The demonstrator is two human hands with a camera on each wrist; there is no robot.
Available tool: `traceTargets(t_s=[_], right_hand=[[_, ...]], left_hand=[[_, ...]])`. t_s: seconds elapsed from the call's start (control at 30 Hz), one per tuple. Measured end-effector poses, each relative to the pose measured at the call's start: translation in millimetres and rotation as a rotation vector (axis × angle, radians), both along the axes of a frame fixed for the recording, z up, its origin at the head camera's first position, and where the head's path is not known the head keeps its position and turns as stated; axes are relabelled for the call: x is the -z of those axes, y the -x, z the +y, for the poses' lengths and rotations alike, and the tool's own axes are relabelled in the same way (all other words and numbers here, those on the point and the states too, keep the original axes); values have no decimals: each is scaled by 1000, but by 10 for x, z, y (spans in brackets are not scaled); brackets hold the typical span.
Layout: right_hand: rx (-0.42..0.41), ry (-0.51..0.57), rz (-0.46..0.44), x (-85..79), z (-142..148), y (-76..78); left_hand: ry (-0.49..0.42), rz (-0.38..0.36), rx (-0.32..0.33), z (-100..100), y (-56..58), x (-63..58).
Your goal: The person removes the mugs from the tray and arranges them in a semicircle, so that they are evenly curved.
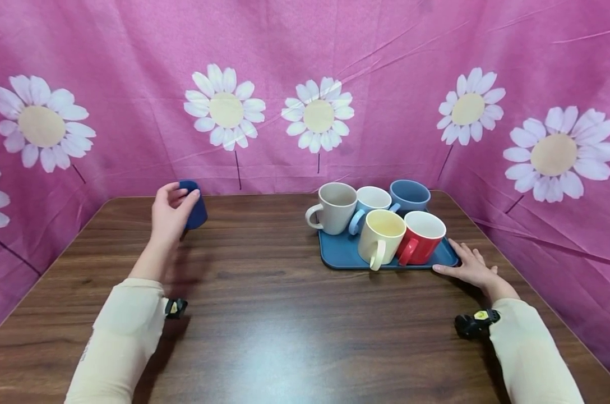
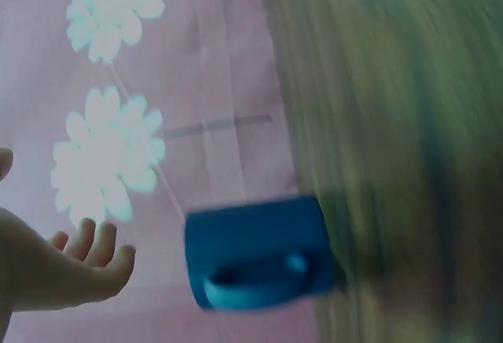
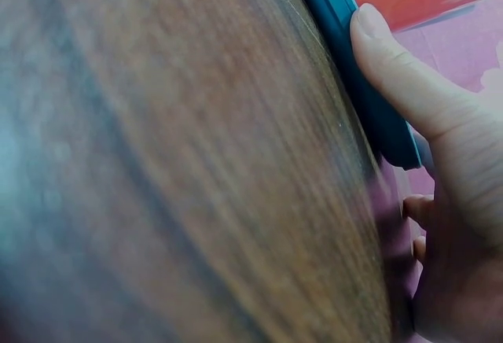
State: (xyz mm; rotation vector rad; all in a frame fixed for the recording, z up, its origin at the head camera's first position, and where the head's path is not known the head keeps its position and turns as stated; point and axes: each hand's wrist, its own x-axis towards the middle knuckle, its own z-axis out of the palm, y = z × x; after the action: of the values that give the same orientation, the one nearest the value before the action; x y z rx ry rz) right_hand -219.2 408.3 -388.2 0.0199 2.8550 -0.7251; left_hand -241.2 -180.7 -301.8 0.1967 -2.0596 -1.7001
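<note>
At the back left of the table stands a dark blue mug, upright, its handle showing in the left wrist view. My left hand is beside and over its rim; the left wrist view has the loosely bent fingers apart from the mug. On the right lies a blue tray. My right hand holds its near right corner, thumb on the front edge and fingers along the right side. The tray bears a grey mug, a light blue mug, a slate blue mug, a cream mug and a red mug.
The wooden table spans the space between both arms. A pink cloth with white flowers hangs behind it and along both sides. Black wrist cameras sit on both forearms, over pale sleeves.
</note>
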Motion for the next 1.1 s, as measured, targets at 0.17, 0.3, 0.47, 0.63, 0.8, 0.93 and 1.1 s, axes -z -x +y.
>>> traceTargets(t_s=[0.17,0.3,0.47,0.63,0.8,0.93,1.1], right_hand=[[5,1,-3,8,4,13],[8,1,-2,12,-2,17],[12,2,-4,15,-16,9],[15,5,-6,6,-8,5],[14,-9,-3,0,-12,-9],[11,-4,5,-6,-20,-21],[3,-22,11,-18,-27,-16]], left_hand=[[14,-20,157,216,57,-32],[15,-12,265,376,113,-25],[-11,7,386,584,164,-14],[-40,43,492,808,213,5],[-82,45,535,1030,284,65],[-112,27,542,1176,330,122],[-154,-13,545,1300,385,194]])
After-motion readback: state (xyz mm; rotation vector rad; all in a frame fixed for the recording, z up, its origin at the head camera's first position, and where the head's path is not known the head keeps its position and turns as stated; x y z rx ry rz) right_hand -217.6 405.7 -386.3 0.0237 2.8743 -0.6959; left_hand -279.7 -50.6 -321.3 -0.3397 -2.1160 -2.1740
